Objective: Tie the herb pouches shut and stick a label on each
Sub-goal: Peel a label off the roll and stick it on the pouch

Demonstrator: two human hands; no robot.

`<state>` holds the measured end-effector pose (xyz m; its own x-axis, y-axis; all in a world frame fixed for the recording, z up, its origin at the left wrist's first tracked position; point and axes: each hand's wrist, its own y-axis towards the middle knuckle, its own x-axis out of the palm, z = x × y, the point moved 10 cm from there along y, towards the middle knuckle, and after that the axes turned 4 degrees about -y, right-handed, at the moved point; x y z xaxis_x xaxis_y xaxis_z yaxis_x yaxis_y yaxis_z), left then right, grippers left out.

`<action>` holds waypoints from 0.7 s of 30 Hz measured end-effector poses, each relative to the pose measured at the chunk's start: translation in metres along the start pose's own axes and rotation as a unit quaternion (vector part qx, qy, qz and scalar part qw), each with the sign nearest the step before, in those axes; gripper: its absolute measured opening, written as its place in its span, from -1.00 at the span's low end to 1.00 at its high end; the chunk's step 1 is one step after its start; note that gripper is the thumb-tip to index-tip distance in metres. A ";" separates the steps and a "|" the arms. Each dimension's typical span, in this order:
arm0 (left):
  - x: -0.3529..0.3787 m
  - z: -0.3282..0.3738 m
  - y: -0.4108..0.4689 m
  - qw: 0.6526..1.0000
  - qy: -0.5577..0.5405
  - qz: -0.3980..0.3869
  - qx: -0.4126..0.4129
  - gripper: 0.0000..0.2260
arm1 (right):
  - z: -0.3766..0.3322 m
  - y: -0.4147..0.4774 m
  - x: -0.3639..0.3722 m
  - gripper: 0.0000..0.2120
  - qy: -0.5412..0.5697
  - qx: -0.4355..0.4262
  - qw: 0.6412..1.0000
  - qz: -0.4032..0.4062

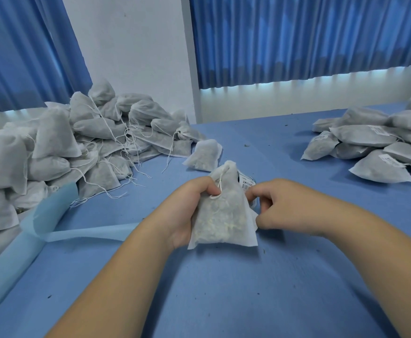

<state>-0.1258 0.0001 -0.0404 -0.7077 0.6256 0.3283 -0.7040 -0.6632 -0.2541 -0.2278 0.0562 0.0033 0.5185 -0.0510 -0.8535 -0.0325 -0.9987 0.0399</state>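
A white mesh herb pouch (pixel 221 215) stands upright in the middle of the blue table, its drawstring neck gathered at the top. My left hand (pixel 189 206) grips the pouch at its neck and left side, thumb on the string. My right hand (pixel 280 206) is curled at the pouch's right edge, its fingertips pinching something beside a white barcode label (pixel 247 180) that shows behind the pouch. What the right fingertips hold is hidden by the pouch.
A big heap of unlabelled pouches (pixel 77 142) with loose strings fills the left. One pouch (pixel 204 154) lies alone ahead of my hands. Labelled pouches (pixel 375 147) are stacked at the right. A light blue backing strip (pixel 60 223) curls across the left of the table.
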 end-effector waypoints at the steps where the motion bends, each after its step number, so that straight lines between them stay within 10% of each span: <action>1: 0.000 0.000 -0.001 1.000 -0.006 -0.001 0.001 -0.66 | -0.001 0.000 0.000 -0.77 -0.002 -0.004 1.000 -0.002; 13: -0.008 0.010 -0.011 1.000 -0.019 0.010 0.007 -0.81 | 0.004 -0.006 0.002 -0.66 0.053 0.008 0.996 -0.071; 21: 0.001 0.021 -0.018 0.999 -0.036 -0.012 0.031 -0.83 | -0.002 -0.020 -0.040 -0.67 0.406 -0.050 0.912 -0.040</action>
<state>-0.1129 0.0036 -0.0163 -0.6832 0.6118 0.3986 -0.7139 -0.6743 -0.1887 -0.2466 0.0780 0.0381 0.9786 0.0738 -0.1920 0.0900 -0.9930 0.0771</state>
